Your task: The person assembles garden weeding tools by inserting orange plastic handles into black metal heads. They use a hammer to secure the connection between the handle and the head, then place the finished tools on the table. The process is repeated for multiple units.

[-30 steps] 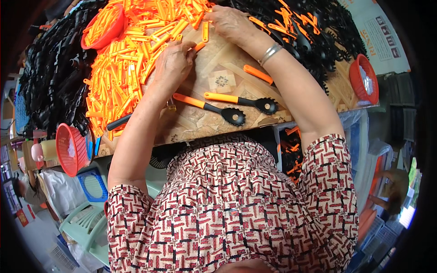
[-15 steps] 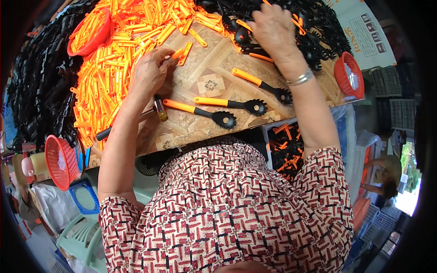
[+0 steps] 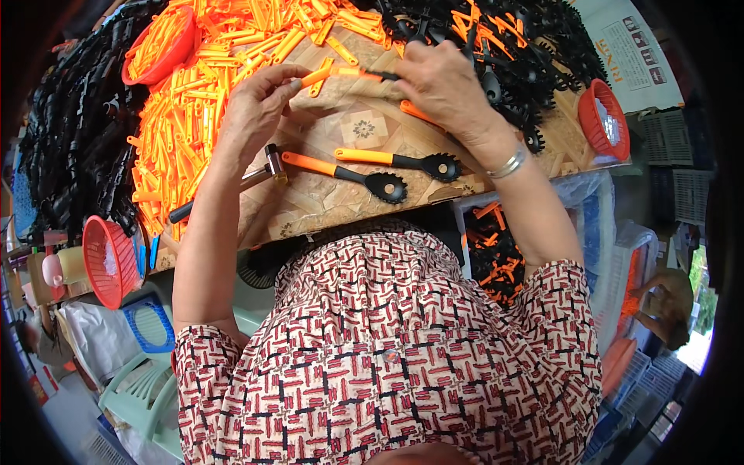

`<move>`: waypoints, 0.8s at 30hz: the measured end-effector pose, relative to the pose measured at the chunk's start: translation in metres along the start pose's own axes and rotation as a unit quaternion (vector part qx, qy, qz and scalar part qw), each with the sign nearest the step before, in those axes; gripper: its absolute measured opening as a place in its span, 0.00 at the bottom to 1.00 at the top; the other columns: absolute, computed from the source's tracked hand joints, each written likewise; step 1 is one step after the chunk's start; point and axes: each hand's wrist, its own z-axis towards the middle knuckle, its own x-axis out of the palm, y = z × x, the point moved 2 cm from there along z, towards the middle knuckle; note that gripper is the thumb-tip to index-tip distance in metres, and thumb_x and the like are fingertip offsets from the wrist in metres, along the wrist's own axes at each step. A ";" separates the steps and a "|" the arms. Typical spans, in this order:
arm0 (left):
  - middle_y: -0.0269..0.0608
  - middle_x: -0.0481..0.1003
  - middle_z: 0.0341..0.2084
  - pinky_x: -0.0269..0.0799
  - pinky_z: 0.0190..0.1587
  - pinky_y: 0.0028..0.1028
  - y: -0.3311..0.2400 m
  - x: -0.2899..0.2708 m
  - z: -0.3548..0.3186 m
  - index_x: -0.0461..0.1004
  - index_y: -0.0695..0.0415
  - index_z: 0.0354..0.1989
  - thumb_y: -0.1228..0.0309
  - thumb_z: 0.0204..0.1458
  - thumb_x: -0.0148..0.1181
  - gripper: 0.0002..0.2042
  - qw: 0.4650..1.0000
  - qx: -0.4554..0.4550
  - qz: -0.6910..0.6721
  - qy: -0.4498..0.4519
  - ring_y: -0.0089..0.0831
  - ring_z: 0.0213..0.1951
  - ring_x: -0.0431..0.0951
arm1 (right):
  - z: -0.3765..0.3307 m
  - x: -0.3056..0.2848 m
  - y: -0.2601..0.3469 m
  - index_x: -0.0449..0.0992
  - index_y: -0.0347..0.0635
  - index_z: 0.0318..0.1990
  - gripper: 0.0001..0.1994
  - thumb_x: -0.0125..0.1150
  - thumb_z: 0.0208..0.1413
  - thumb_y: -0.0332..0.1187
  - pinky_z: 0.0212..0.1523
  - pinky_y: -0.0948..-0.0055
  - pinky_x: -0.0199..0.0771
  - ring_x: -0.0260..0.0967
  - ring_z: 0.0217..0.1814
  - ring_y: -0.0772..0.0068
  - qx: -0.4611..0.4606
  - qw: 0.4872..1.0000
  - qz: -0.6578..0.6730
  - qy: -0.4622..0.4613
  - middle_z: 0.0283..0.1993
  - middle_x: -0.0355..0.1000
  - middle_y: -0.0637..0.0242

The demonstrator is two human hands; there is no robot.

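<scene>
pinched in the left hand (image 3: 252, 116) is an orange handle (image 3: 316, 77); the right hand (image 3: 442, 85) grips a black spoon head (image 3: 385, 75) above the patterned wooden table (image 3: 341, 198). two finished spoons (image 3: 403, 163) and a hammer (image 3: 232, 186) lie nearby, with orange handle heaps (image 3: 186, 116) beside.

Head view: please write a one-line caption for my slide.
Left hand holds an orange handle; right hand holds a black spaghetti-spoon head.

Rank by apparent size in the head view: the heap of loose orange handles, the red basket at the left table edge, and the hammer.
1. Heap of orange handles, by far the largest.
2. Red basket.
3. Hammer: longer than the basket but thinner, so this ranking is unsure.
</scene>
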 end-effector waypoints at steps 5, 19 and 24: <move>0.26 0.75 0.28 0.67 0.33 0.18 0.000 0.017 -0.008 0.82 0.56 0.52 0.70 0.66 0.59 0.10 0.999 0.001 0.034 0.010 0.15 0.30 0.69 | 0.004 0.033 -0.002 0.83 0.46 0.36 0.08 0.70 0.53 0.38 0.48 0.64 0.63 0.73 0.45 0.67 -0.020 0.995 0.077 0.065 0.37 0.74 0.66; 0.45 0.82 0.37 0.75 0.49 0.34 0.004 0.039 0.009 0.84 0.53 0.49 0.64 0.63 0.61 0.12 0.964 0.087 0.250 0.004 0.40 0.43 0.81 | 0.013 0.050 0.002 0.83 0.40 0.41 0.10 0.67 0.56 0.35 0.52 0.62 0.74 0.73 0.49 0.57 0.015 0.957 0.281 0.076 0.41 0.76 0.61; 0.46 0.81 0.36 0.75 0.49 0.36 0.002 0.039 0.010 0.85 0.54 0.48 0.65 0.62 0.62 0.11 0.953 0.091 0.288 -0.008 0.41 0.44 0.81 | 0.015 0.050 0.004 0.84 0.41 0.42 0.11 0.66 0.56 0.36 0.52 0.62 0.74 0.74 0.49 0.57 0.030 0.943 0.324 0.075 0.41 0.77 0.61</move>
